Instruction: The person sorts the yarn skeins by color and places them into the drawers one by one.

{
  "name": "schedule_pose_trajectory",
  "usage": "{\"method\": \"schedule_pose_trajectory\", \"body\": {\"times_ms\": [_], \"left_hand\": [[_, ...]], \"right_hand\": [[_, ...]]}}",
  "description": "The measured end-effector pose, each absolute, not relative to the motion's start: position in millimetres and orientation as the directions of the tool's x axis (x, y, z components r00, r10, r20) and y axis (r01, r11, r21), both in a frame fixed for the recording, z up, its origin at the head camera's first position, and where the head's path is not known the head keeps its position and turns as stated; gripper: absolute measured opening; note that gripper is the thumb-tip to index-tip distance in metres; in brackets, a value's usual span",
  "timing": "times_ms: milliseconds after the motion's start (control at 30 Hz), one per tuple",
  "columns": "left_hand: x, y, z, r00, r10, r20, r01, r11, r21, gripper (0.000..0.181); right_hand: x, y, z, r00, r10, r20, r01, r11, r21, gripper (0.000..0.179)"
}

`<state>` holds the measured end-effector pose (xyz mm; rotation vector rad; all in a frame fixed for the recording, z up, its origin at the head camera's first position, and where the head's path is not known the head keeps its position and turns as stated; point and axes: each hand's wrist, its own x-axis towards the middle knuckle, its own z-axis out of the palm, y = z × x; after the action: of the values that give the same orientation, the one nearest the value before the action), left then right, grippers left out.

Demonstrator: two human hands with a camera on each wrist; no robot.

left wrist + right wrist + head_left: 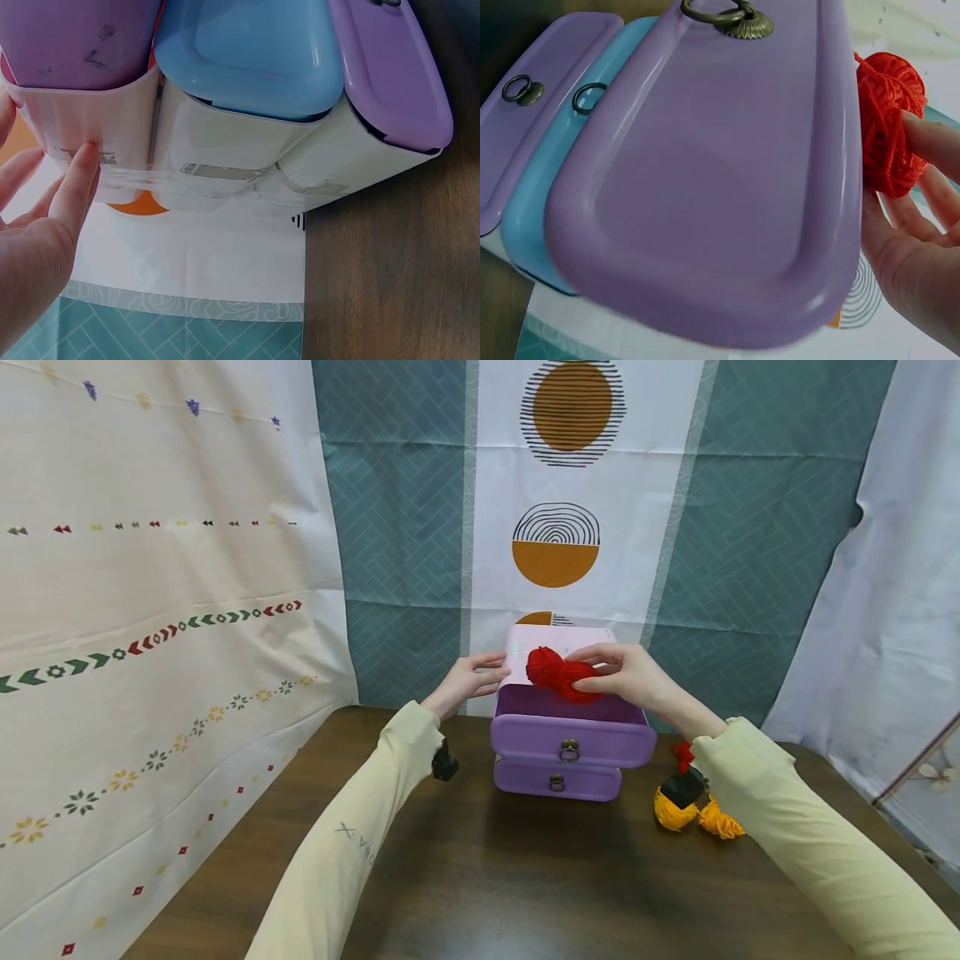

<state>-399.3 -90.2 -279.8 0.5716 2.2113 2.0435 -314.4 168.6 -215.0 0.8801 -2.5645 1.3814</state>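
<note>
A right hand (pixel 628 673) pinches a two-lobed red yarn bundle (pixel 545 667) above an open, round-cornered purple drawer (pixel 525 737), the left hand (pixel 467 682) extending straightened fingers against its pale-pink casing (pixel 581 637); the yarn looks light, soft, best gripped round one lobe

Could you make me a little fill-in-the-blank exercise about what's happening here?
1. The right hand holds yarn coloured ____.
2. The pulled-out top drawer is coloured ____.
3. The middle drawer is coloured ____.
4. The left hand touches the cabinet, which has ____ drawers.

Missing words: red; purple; blue; three.
</note>
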Motion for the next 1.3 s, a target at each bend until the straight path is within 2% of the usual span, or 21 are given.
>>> {"method": "schedule_pose_trajectory", "body": {"times_ms": [267, 900, 1300], "left_hand": [[-396.8, -89.8, -278.1, -0.926, 0.324, 0.196, 0.222, 0.045, 0.974, 0.048], [-398.4, -89.0, -278.6, -0.926, 0.323, 0.197, 0.237, 0.089, 0.967, 0.048], [-399.3, -88.4, -278.3, -0.935, 0.309, 0.176, 0.203, 0.058, 0.977, 0.051]], "right_hand": [[-322.2, 152.3, -218.0, -0.795, -0.493, 0.353, -0.568, 0.403, -0.718, 0.034], [-323.7, 138.0, -223.0, -0.803, -0.497, 0.329, -0.57, 0.479, -0.667, 0.035], [-324.8, 142.4, -225.3, -0.796, -0.511, 0.326, -0.559, 0.412, -0.719, 0.029]]}}
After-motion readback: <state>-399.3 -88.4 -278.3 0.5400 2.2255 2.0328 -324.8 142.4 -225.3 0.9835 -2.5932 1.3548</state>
